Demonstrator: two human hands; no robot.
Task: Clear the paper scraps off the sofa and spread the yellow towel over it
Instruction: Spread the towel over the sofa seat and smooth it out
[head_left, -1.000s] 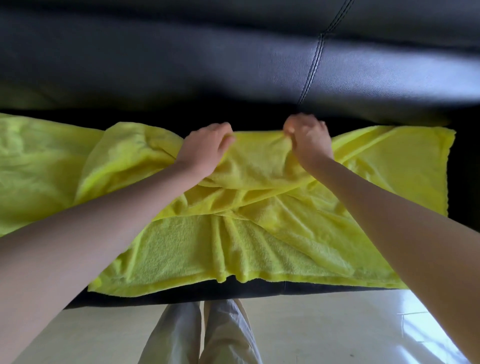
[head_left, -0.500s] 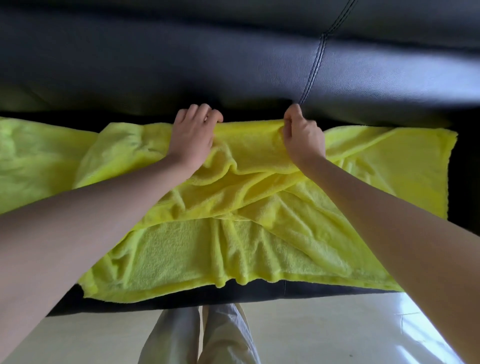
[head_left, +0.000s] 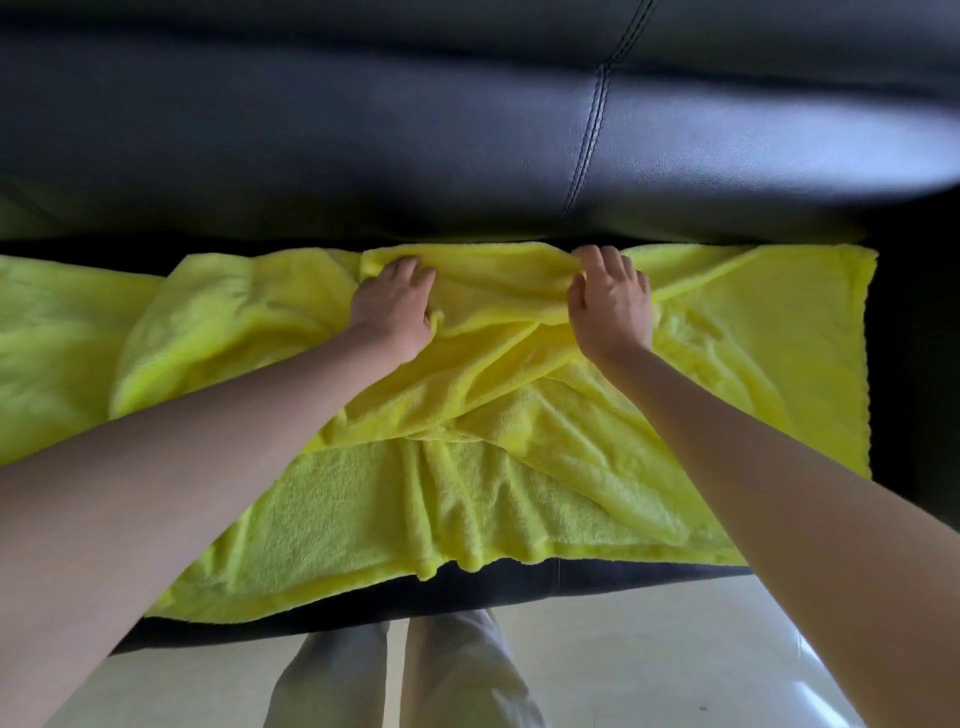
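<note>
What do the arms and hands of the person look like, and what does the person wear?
Both arms are bare as far as the picture shows; no sleeve, watch or bracelet is visible. The left hand and the right hand wear no gloves, and no ring shows on the fingers. Lower down, light grey trousers are visible.

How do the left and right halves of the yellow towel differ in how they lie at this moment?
The towel's left half lies in broad soft folds; the right half lies flatter, with fine creases. The left half runs out of frame; the right half ends in a straight edge. Left hand and right hand both work the far edge by the sofa backrest.
</note>
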